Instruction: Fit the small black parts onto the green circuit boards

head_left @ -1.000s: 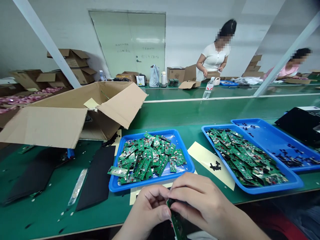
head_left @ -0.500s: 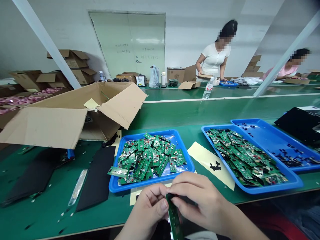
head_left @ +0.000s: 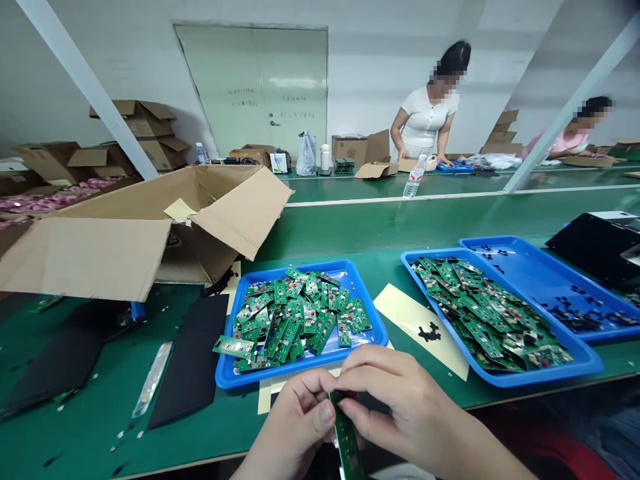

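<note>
- Circuit board (head_left: 347, 441) sits low centre, just nearer the body than the blue tray (head_left: 226, 375).
- Long axis runs from the fingertips back toward the body.
- Left hand (head_left: 295, 427) and right hand (head_left: 400, 407) meet, both pinching its far end; equally near.

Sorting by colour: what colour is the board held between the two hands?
The board is green, seen best in the head view.

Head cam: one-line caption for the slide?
Left hand and right hand pinch a green board before a blue tray of boards; a second tray sits right.
</note>
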